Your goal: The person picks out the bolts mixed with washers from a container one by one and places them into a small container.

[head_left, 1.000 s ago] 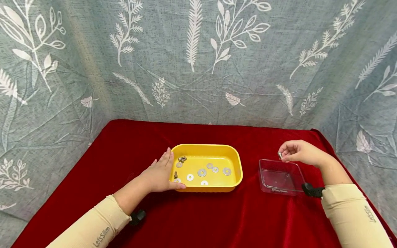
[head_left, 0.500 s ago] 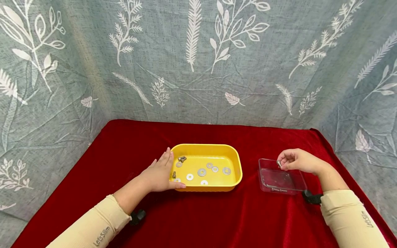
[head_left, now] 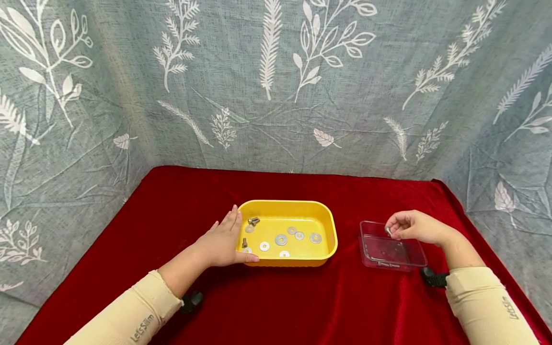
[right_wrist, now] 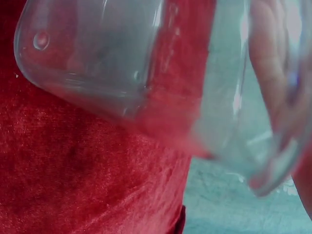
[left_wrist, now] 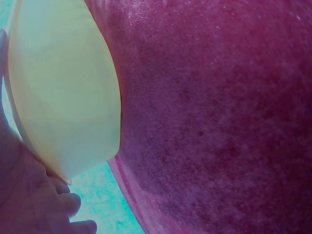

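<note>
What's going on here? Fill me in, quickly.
A person's left hand rests against the left end of a yellow tray holding flat washers and a few bolts. Their right hand pinches a small metal piece at a clear plastic box, not yet released; whether it is below the rim is hard to tell.

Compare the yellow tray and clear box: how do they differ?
The tray is opaque yellow; the box is see-through. The tray looks larger than the box. The left hand touches the tray; the right hand, pinching a bolt, is at the box. Both sit on red cloth.
</note>
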The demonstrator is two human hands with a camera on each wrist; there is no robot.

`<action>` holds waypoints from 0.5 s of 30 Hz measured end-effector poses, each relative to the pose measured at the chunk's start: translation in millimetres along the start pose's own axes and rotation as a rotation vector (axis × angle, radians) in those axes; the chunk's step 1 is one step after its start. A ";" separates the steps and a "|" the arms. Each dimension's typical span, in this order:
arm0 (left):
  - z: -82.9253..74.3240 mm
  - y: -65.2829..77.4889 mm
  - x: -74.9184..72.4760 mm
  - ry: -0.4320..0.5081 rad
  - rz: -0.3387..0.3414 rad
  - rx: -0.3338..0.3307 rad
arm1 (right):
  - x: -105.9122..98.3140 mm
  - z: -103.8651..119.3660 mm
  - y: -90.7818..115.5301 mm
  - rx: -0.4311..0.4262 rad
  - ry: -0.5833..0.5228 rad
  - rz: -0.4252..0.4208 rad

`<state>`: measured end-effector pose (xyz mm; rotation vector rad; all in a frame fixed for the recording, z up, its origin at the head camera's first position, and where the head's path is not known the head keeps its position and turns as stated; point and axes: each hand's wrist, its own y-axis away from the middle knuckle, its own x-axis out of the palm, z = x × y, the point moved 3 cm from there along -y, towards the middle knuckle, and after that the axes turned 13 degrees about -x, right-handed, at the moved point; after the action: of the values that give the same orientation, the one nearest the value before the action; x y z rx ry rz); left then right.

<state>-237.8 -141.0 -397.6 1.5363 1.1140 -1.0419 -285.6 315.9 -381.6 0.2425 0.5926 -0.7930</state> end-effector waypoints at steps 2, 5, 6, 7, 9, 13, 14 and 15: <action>0.1 -0.5 0.1 -0.004 0.000 -0.001 | 0.1 0.2 0.2 0.006 0.002 0.002; -0.3 -1.1 0.3 -0.008 0.000 0.003 | 0.0 0.6 0.4 0.006 0.011 0.004; -0.5 -1.2 0.3 -0.011 0.000 0.003 | -0.2 0.7 0.5 0.004 0.014 0.003; -0.5 -1.6 0.5 -0.012 0.001 0.004 | -0.3 0.6 0.4 -0.001 0.012 0.001; -0.9 -1.5 0.3 -0.011 0.000 0.005 | -0.6 0.2 0.3 -0.006 0.014 -0.005; -1.1 -1.7 0.4 -0.005 0.001 0.000 | -1.0 -0.8 -0.4 -0.016 0.011 -0.014; -1.2 -1.7 0.4 -0.003 0.000 0.000 | -1.3 -0.3 -0.6 -0.018 0.014 -0.017; -1.2 -1.7 0.6 -0.001 0.001 0.000 | -1.6 0.4 -1.0 -0.024 0.019 -0.018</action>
<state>-239.2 -139.5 -398.3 1.5357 1.1132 -1.0417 -287.1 316.1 -380.3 0.2235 0.6223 -0.8017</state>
